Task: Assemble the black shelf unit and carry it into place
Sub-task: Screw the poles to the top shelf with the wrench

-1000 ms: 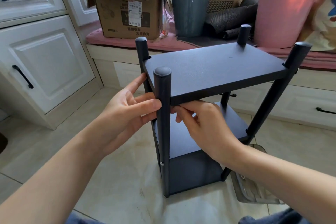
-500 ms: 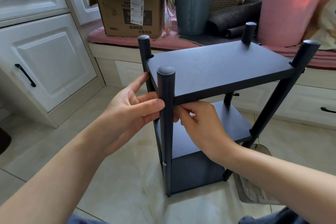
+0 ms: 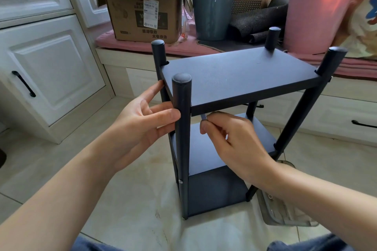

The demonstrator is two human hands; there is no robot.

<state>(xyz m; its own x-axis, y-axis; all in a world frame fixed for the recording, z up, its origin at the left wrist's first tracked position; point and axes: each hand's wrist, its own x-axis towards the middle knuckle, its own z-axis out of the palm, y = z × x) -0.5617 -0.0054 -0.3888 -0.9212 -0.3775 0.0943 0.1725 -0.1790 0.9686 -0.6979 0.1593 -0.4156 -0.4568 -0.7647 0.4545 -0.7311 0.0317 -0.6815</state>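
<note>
The black shelf unit (image 3: 234, 75) stands upright on the tiled floor, with three boards between round posts. My left hand (image 3: 142, 122) lies against the near front post (image 3: 182, 120), straight fingers touching the post and the top board's left edge. Just under the top board's front edge, right of that post, my right hand (image 3: 230, 138) pinches a small grey metal tool (image 3: 203, 116) between thumb and curled fingers. Where the tool's tip meets the board is hidden by the fingers.
A clear plastic tray (image 3: 285, 212) with small parts lies on the floor by the shelf's right foot. White cabinets (image 3: 47, 71) stand at left. Behind, a cushioned bench (image 3: 204, 47) carries a cardboard box (image 3: 140, 8), a grey bucket (image 3: 212, 8) and a pink tub (image 3: 318, 16).
My right hand has dropped slightly from the board's underside, and the grey tool now shows between its fingers. The left hand stays on the post. The view has shifted a little.
</note>
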